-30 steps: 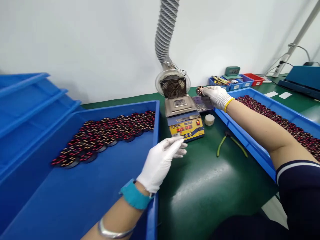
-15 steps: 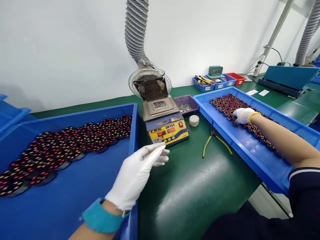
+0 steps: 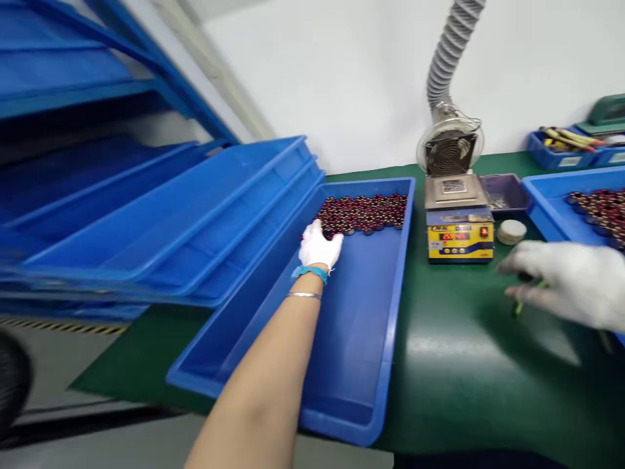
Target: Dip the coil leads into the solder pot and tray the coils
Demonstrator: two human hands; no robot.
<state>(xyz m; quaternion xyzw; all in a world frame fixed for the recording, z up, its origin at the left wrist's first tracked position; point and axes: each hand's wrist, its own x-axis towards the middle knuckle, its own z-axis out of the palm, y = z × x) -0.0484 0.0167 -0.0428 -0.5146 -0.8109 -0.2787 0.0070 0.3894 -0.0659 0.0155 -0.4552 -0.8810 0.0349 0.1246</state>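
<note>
Pliers (image 3: 518,309) partly behind right hand (image 3: 569,281)

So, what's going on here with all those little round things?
A person's gloved left hand is at the near left edge of the dark round parts in a blue tray. The gloved right hand is over the green table; it's too blurred to tell whether it holds anything. A machine between them shows red numbers.

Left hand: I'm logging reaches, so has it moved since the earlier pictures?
Yes; the left hand went left, away from the yellow machine, to the parts in the left blue tray.
</note>
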